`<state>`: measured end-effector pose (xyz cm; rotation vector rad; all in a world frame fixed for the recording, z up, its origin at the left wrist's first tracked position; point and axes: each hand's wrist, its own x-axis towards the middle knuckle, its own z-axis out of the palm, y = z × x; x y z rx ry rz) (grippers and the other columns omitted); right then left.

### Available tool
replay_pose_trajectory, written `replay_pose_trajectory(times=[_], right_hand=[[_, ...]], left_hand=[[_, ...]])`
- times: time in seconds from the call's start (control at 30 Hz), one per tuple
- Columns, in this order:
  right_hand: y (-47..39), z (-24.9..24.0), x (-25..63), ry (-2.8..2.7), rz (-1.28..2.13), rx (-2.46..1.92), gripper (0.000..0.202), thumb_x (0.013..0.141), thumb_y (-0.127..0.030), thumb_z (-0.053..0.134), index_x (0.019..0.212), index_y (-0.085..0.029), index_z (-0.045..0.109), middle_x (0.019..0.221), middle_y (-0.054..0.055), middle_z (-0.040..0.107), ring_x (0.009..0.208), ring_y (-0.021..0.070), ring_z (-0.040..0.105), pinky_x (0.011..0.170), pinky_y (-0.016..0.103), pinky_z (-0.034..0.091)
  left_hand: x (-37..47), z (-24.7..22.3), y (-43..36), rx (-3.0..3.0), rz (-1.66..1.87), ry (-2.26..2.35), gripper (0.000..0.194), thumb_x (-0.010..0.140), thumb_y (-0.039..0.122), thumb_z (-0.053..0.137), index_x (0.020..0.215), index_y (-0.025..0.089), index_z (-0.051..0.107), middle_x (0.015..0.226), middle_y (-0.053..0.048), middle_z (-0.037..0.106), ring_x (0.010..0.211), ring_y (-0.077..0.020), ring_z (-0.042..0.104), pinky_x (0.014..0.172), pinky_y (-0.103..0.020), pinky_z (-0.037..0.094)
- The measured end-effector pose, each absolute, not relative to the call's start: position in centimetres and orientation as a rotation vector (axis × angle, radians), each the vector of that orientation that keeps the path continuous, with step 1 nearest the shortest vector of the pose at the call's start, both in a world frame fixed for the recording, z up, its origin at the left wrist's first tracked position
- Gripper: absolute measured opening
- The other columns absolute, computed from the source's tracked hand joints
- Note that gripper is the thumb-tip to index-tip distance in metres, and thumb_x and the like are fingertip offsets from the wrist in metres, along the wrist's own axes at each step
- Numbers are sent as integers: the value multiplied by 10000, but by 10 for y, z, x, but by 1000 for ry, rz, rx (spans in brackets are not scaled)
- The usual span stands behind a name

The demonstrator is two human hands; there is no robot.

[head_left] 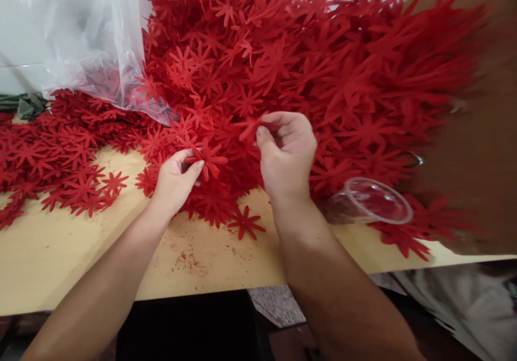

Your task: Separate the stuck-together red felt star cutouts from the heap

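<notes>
My left hand [176,180] pinches a red artificial flower [208,159] between thumb and fingers, low in front of a big heap of red flower pieces [283,64]. Slightly higher and to the right, my right hand [287,153] is closed in a pinch on another red flower piece [251,129]. Its petals point left, toward the heap, and they blend with the pieces behind. A gap separates the two hands. One loose red flower [245,222] lies on the table [210,264] just below them, beside scattered red crumbs.
A clear plastic cup [377,202] lies tipped at the right of the heap. Behind on the left stands a clear plastic bag [92,37]. A second, darker red pile [60,151] spreads along the left. Dark green material [30,105] sits at the far left, and a brown board [480,151] at the right.
</notes>
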<state>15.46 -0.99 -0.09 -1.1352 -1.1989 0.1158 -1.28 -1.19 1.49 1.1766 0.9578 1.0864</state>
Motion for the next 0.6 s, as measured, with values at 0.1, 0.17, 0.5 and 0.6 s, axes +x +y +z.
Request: replay_pose_trajectory(times=[0.1,0.17,0.5,0.6], right_hand=[[-13,4,156,-1295,-1,-1165,319,820,-405,558,1103,-259,549,1168,89,557,1116,246,524,893,456,450],[-20,10,148,-1387,-70,-1204,269,811,-404,573,1037,-262,602,1164,82,561,1161,263,486,952,491,399],[-32,7,111,-1617,107,-1212,142,757,-322,631,760,-181,617,773,47,637,768,175,571,761,362,463],[-29,5,115,-1598,176,-1207,80,791,-210,554,742,-181,610,757,39,647,754,163,577,751,343,463]], left_hand=[[-13,15,-11,1172,1098,946,165,713,177,628,873,144,606,628,44,585,506,-50,490,483,-180,427],[-13,16,-12,1175,1103,953,171,703,172,637,869,145,606,651,40,594,520,-48,498,481,-173,433],[-14,3,-7,1468,1141,1003,239,678,155,635,917,151,633,849,-15,674,678,-79,564,640,-211,483],[-13,5,-8,1498,1111,988,230,683,153,624,912,139,624,887,-32,677,763,-100,590,741,-249,499]])
